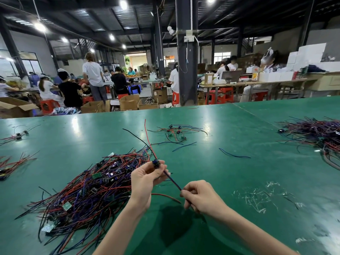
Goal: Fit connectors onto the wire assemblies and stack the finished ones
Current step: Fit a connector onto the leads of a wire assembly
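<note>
My left hand (145, 179) pinches a small dark connector (156, 163) above the green table (230, 144). A red and a black wire rise from the connector toward the far side. A dark blue-red wire (173, 180) runs from the connector down to my right hand (200, 196), whose fingers are closed on its lower end. Left of my hands lies a big tangled pile of red, blue and black wire assemblies (86, 192) with small green circuit boards. A smaller group of assemblies (174, 132) lies further back in the middle.
Another large wire pile (316, 137) lies at the right edge, and small bundles (12, 164) at the left edge. Loose blue wires (233, 154) and white scraps (257, 197) lie on the table. People work at benches beyond, around a dark pillar (186, 70).
</note>
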Motion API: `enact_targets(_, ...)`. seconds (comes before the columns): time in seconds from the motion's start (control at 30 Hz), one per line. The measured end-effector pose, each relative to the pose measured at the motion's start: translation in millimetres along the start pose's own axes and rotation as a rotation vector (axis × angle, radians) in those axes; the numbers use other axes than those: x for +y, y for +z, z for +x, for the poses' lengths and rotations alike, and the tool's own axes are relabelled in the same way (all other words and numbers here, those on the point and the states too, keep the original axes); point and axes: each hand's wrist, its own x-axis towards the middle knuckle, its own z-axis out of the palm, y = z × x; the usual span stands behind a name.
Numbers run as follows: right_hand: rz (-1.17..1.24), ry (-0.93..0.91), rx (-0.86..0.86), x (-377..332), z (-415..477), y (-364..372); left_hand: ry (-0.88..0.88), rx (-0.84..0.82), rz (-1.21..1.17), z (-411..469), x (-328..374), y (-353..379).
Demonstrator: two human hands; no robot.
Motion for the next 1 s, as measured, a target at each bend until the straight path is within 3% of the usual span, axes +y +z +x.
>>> enact_targets(0.47, -0.038, 0.081, -0.1, 13, 7, -3, 0.011, 0.06, -0.011, 5, -4, -8)
enact_targets(0.6, -0.047, 0.046, -0.162, 12, 5, -1, 0.041, 0.078, -0.002, 7, -5, -10)
enact_targets(0.9, -0.116, 0.028, -0.128, 12, 3, 0, 0.064, 0.087, 0.012, 9, -7, -12)
enact_targets(1.0, -0.099, -0.064, -0.138, 7, -3, 2, 0.069, 0.122, 0.012, 12, -7, -15)
